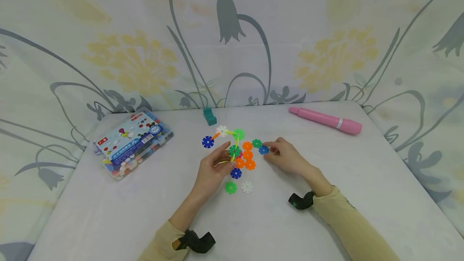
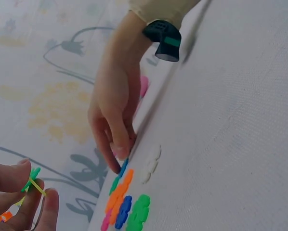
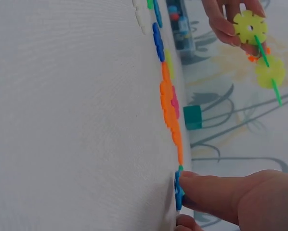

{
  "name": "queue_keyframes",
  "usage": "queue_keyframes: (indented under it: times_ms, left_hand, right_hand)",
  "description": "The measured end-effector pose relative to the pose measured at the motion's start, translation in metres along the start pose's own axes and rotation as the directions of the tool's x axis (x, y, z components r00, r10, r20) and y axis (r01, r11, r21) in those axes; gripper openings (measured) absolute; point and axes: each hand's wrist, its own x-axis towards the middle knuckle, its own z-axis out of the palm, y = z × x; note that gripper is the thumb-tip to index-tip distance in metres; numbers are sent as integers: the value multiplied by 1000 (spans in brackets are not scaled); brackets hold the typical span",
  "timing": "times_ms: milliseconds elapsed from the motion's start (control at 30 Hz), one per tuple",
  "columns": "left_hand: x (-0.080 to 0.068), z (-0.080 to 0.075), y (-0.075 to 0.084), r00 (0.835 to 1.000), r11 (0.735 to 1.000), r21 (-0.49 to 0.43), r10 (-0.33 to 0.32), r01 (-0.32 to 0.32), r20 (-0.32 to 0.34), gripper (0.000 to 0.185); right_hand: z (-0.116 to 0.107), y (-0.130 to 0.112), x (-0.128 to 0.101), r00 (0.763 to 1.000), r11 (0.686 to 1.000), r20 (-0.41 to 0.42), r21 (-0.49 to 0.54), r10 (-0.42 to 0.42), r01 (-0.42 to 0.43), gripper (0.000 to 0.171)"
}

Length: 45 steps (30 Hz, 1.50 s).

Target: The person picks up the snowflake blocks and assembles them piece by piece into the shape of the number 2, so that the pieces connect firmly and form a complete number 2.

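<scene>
On the counter (image 1: 362, 196), the left hand (image 1: 214, 168) grips the assembled snowflake-disc figure (image 1: 233, 142) while the right hand (image 1: 286, 156) pinches a blue disc (image 1: 263, 150) lying flat, which probably wants lifting cleanly by its edge, slot aligned before pressing on.
</scene>
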Motion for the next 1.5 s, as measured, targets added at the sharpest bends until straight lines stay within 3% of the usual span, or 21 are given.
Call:
queue_keyframes:
  times_ms: [367, 667, 867, 1067, 1233, 1500]
  left_hand:
    - [1, 1, -1, 999, 999, -48, 11, -9, 38, 48]
    - [-1, -1, 1, 998, 998, -68, 15, -11, 53, 47]
    - [-2, -1, -2, 998, 996, -85, 13, -8, 54, 48]
    - [0, -2, -3, 1000, 996, -87, 9, -8, 9, 45]
    - [1, -2, 0, 1000, 996, -83, 10, -9, 18, 45]
    - [0, -3, -1, 1000, 998, -63, 9, -9, 6, 46]
  right_hand:
    - [7, -6, 0, 997, 1000, -79, -25, 4, -6, 25]
    - [8, -10, -1, 999, 999, -39, 42, 2, -1, 16]
    - [8, -11, -4, 997, 990, 31, 124, -65, 61, 9]
    - [9, -14, -5, 992, 984, 25, 135, -123, 118, 9]
    - [15, -20, -4, 985, 980, 41, 111, -170, 165, 23]
    - [20, -25, -5, 988, 984, 52, 119, -143, 136, 15]
